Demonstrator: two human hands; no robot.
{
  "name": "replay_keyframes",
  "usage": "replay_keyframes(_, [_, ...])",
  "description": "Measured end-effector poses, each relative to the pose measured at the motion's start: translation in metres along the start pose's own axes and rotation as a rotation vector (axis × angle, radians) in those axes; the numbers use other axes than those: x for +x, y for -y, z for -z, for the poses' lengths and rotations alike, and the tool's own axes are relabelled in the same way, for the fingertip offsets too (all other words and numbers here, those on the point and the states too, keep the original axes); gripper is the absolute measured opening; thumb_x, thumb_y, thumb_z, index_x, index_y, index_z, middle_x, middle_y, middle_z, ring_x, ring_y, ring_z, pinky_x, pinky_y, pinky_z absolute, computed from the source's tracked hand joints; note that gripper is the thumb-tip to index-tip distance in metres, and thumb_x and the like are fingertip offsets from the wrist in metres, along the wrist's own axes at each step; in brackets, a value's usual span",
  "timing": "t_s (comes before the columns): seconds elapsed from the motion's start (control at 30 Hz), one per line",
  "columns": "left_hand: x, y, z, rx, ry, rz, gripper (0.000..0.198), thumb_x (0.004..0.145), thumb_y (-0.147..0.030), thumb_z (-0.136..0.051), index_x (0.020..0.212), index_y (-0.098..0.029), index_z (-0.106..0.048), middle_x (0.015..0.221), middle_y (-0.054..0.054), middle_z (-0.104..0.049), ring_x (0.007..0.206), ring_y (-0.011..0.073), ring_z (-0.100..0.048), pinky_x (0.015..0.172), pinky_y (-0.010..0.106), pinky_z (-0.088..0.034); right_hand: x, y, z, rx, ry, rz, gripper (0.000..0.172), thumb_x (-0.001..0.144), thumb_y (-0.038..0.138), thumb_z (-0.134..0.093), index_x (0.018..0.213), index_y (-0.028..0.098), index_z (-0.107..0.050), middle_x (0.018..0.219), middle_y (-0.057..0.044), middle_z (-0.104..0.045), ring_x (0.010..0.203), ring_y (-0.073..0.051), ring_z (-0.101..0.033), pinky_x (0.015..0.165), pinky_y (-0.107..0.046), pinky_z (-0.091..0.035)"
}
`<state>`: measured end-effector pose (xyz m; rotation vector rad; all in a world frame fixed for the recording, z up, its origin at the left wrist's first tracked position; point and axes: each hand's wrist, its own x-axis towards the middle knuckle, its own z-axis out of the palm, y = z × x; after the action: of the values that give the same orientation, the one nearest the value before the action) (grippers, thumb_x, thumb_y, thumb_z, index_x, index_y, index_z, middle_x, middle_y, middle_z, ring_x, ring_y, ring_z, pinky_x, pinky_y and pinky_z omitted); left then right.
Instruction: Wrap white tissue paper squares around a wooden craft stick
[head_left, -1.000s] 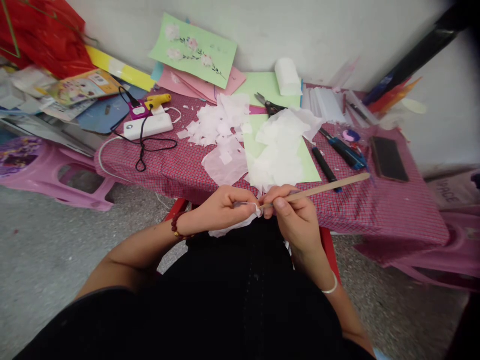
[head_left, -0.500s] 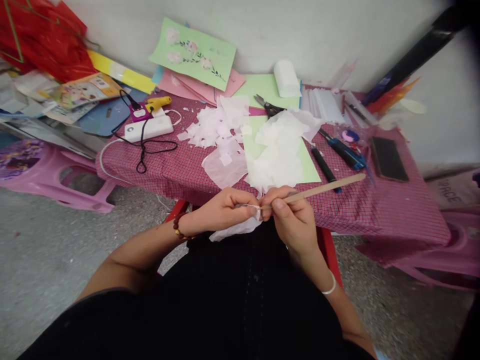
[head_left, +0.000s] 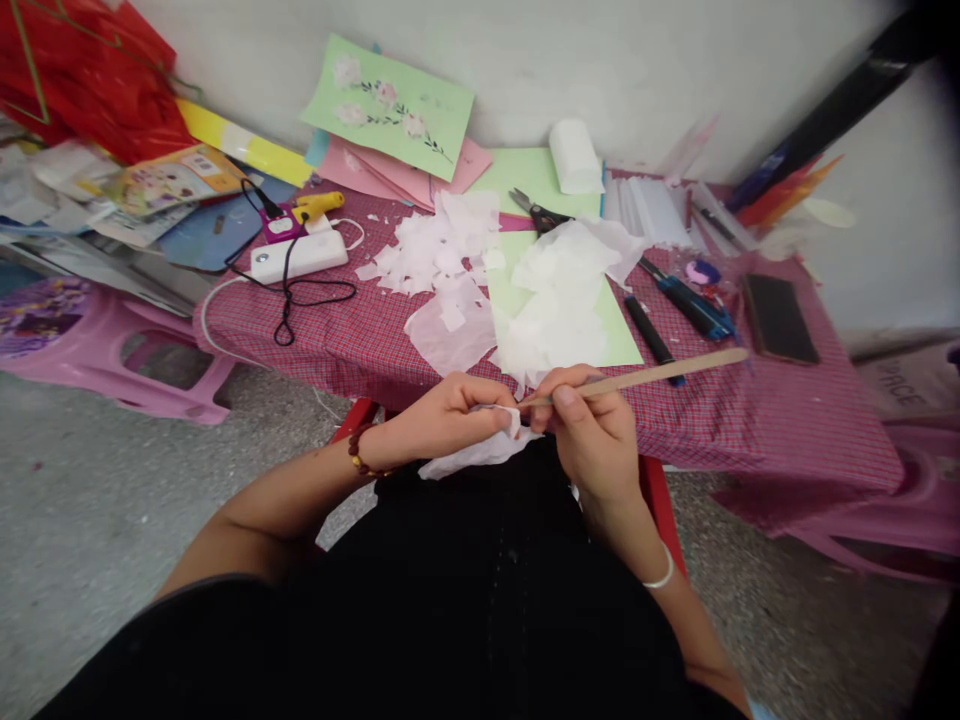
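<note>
Between the thumb and fingers of my left hand (head_left: 461,415) is pinched a thin piece of white tissue paper (head_left: 480,457), which hangs down over my lap. My right hand (head_left: 592,425) grips a flat wooden stick (head_left: 675,370). The stick's rounded end points out to the right, and its other end reaches the paper at my left fingertips. On the table just beyond my hands, a pile of crumpled white tissue paper (head_left: 559,310) covers part of a light green sheet (head_left: 622,340). Small torn white scraps (head_left: 420,255) lie to its left.
Black-handled scissors (head_left: 541,212), a dark marker (head_left: 651,335), a blue-and-black cutter (head_left: 694,305) and a dark phone (head_left: 780,318) lie on the checked tablecloth (head_left: 337,340). A white power strip (head_left: 300,257) with a black cable sits at left. A green flower picture (head_left: 390,105) leans at the back.
My right hand and the stick have shifted slightly to the right, drawing the stick's near end away from my left fingertips. More of the white paper shows beneath. My left hand stays nearly in place.
</note>
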<state>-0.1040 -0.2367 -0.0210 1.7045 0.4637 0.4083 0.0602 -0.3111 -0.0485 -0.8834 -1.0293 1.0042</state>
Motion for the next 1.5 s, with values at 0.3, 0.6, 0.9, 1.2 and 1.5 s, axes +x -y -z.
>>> replay_keyframes(0.3, [0.0,-0.002,-0.003,-0.09,-0.046,0.049,0.023,0.084,-0.031,-0.058,0.077,-0.01,-0.066,0.063,0.0,-0.058,0.054,0.0064,-0.046,0.05,0.017,-0.036,0.0,-0.001,-0.001,0.028,0.057,-0.043,0.015,0.089,0.03,-0.054,0.082,0.021,-0.065,0.061,0.002,-0.056,0.056,-0.012,-0.055,0.056,-0.027,-0.045])
replay_keyframes(0.6, [0.0,-0.004,-0.003,-0.094,-0.086,0.063,0.02,0.083,-0.028,-0.059,0.078,-0.01,-0.067,0.065,0.001,-0.059,0.056,0.0065,-0.048,0.052,0.018,-0.038,0.003,-0.003,-0.002,0.09,0.014,-0.083,0.016,0.088,0.031,-0.055,0.078,0.02,-0.062,0.058,0.004,-0.054,0.051,-0.01,-0.05,0.052,-0.025,-0.042])
replay_keyframes(0.9, [0.0,-0.005,-0.002,-0.025,-0.096,0.064,0.029,0.086,-0.031,-0.052,0.067,-0.01,-0.06,0.058,-0.002,-0.05,0.053,0.0058,-0.041,0.049,0.017,-0.032,0.0,0.0,0.001,-0.006,-0.038,-0.014,0.014,0.09,0.026,-0.054,0.086,0.021,-0.066,0.057,0.004,-0.054,0.048,-0.008,-0.047,0.05,-0.025,-0.036])
replay_keyframes(1.2, [0.0,-0.003,-0.001,0.074,-0.142,0.027,0.023,0.084,-0.027,-0.051,0.072,-0.011,-0.063,0.061,0.0,-0.056,0.057,0.0077,-0.047,0.052,0.018,-0.037,0.002,-0.007,-0.001,0.053,-0.016,-0.088,0.015,0.092,0.025,-0.051,0.084,0.021,-0.064,0.05,0.006,-0.048,0.044,-0.008,-0.041,0.045,-0.024,-0.03])
replay_keyframes(1.5, [-0.001,-0.008,0.003,0.136,-0.125,0.024,0.017,0.081,-0.02,-0.051,0.07,-0.011,-0.061,0.061,-0.002,-0.054,0.056,0.0066,-0.045,0.051,0.017,-0.036,0.002,0.008,0.004,-0.187,0.073,-0.128,0.014,0.093,0.026,-0.047,0.088,0.02,-0.059,0.072,0.002,-0.055,0.046,-0.005,-0.042,0.042,-0.024,-0.026])
